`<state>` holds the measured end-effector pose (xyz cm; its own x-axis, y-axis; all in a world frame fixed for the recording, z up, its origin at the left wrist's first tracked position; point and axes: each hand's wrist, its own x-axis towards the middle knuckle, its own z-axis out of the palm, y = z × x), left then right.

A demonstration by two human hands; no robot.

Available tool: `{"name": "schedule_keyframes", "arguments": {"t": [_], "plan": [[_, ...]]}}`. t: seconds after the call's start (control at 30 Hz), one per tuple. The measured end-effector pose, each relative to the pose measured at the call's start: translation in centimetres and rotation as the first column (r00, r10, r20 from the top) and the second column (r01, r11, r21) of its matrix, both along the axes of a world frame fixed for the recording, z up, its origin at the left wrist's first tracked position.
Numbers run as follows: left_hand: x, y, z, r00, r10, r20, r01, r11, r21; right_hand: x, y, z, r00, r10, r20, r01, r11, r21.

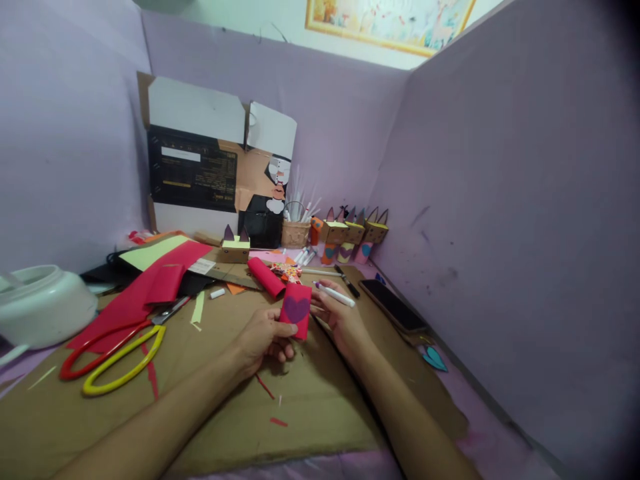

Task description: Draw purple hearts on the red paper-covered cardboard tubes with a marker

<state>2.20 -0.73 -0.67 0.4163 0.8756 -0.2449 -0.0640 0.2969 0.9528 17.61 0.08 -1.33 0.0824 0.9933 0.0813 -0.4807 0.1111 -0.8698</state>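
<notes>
My left hand grips a small piece of red paper by its lower left side, thumb in front. A purple heart covers most of the paper's face. Just to its right, my right hand has its fingers closed round a white marker, whose purple tip points left toward the paper's upper right edge. Tip and paper look slightly apart. Behind the red paper lies a red paper roll on the cardboard sheet.
Scissors with red and yellow handles lie left, near red paper sheets and a white pot. A phone and black pen lie right. Cat-eared cardboard figures and a basket stand at the back.
</notes>
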Motion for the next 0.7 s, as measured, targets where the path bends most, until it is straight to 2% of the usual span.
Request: {"name": "schedule_keyframes", "arguments": {"t": [0.13, 0.23, 0.43, 0.5, 0.6, 0.63, 0.7], "plan": [[0.0, -0.1, 0.0, 0.998, -0.066, -0.005, 0.066, 0.998, -0.008, -0.1, -0.1, 0.2, 0.982, 0.139, -0.129, -0.148, 0.987, -0.063], [0.0, -0.2, -0.1, 0.993, -0.115, 0.037, 0.116, 0.993, -0.026, 0.0, -0.3, 0.4, 0.953, 0.224, -0.204, -0.236, 0.971, -0.033], [-0.1, -0.5, 0.0, 0.967, -0.199, 0.162, 0.209, 0.977, -0.048, -0.1, -1.3, 1.0, 0.87, 0.449, -0.201, -0.448, 0.892, 0.053], [0.0, -0.7, 0.1, 0.968, -0.203, 0.149, 0.209, 0.977, -0.031, -0.1, -1.3, 1.0, 0.866, 0.46, -0.195, -0.451, 0.888, 0.092], [0.1, -0.8, 0.0, 0.994, -0.105, 0.023, 0.101, 0.988, 0.118, 0.0, -1.0, 0.6, 0.9, 0.383, -0.21, -0.366, 0.923, 0.115], [0.2, -0.8, -0.1, 0.999, -0.039, -0.029, 0.044, 0.977, 0.207, 0.0, -0.8, 0.5, 0.908, 0.357, -0.221, -0.339, 0.934, 0.115], [0.3, -0.8, -0.3, 0.988, 0.099, -0.116, -0.046, 0.92, 0.388, -0.2, -0.6, 0.2, 0.914, 0.333, -0.232, -0.315, 0.943, 0.109]]}}
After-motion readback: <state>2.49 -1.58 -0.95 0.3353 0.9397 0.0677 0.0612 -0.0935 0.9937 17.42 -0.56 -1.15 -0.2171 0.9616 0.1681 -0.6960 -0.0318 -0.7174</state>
